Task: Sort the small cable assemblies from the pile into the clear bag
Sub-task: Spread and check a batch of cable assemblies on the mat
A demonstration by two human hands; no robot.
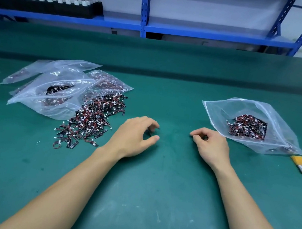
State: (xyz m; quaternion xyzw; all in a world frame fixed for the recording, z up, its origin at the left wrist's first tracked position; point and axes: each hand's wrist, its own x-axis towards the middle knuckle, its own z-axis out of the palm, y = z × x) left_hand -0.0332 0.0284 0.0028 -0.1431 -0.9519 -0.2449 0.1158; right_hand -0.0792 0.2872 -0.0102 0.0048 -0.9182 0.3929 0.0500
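— Where do the pile and bag sit?
— Pile (pixel 90 121) left, touching spare bags (pixel 56 85); clear bag (pixel 276 116) right. My left hand (pixel 134 137) and right hand (pixel 210 146) curl over open counter (pixel 158 180) between; I cannot tell whether they pinch anything.

I read the cable assemblies (pixel 72 144) as short black strips with red and black wires and white plugs. Most lie in a loose, tangled pile (pixel 98 112) at left. At right, well apart, the clear bag (pixel 283 128) lies flat and holds a smaller heap.
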